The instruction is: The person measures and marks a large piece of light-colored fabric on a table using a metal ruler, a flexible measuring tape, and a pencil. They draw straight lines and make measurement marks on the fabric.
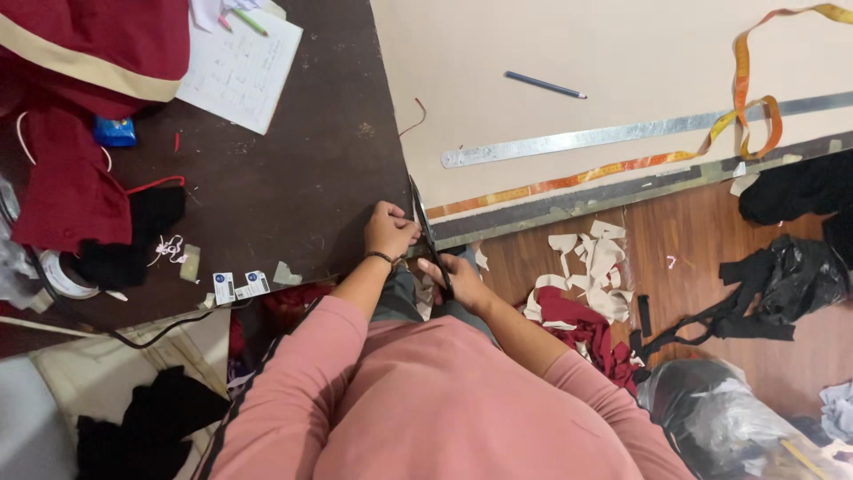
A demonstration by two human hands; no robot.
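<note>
Scissors at the counter's near edge, both hands at work.

Right hand (pixel 455 277) is wrapped around the handles of the black scissors (pixel 425 227), blades running up along the near edge of the beige fabric sheet (pixel 586 44). Left hand (pixel 389 229) is curled tight, pinching that fabric edge right beside the blades at the dark counter (pixel 293 169) corner. Metal ruler (pixel 622 135) and orange measuring tape (pixel 746 98) lie farther along; beige scraps (pixel 591 258) litter the floor.
</note>
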